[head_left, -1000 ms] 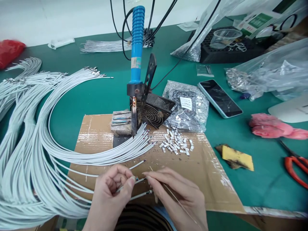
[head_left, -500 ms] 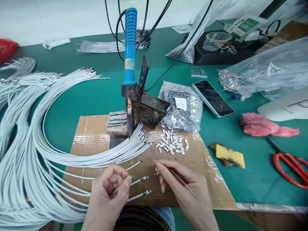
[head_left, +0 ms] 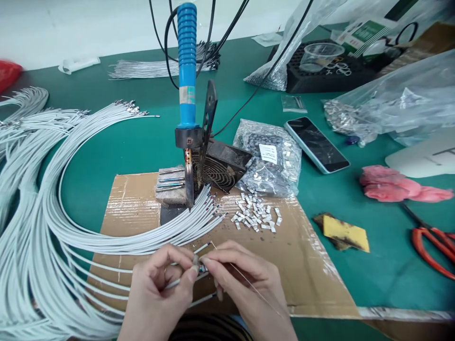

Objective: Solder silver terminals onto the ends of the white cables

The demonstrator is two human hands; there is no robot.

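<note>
My left hand (head_left: pixel 159 286) pinches a white cable (head_left: pixel 173 283) close to its end, between thumb and forefinger. Against it, my right hand (head_left: pixel 245 282) brings its fingertips together on a small part, mostly hidden by the fingers. A thin wire (head_left: pixel 254 288), which looks like solder, also runs through the right hand, its tip rising past the fingers. Other cable ends lie under and around both hands. Just beyond, a bundle of white cables (head_left: pixel 149 240) curves across the cardboard (head_left: pixel 302 265), and a pile of small white-and-metal connector pieces (head_left: pixel 253 212) lies to the right.
A blue-handled soldering iron (head_left: pixel 187 71) stands tip-down in a holder behind the cables, beside a small black fan (head_left: pixel 220 170). To the right are a bag of parts (head_left: pixel 268 158), a phone (head_left: pixel 317 144), a yellow sponge (head_left: pixel 346 233) and red-handled scissors (head_left: pixel 432 246).
My right hand has moved left, carrying the small part and the thin wire, and its fingertips now meet those of my left hand at the cable end. The view has shifted slightly.
</note>
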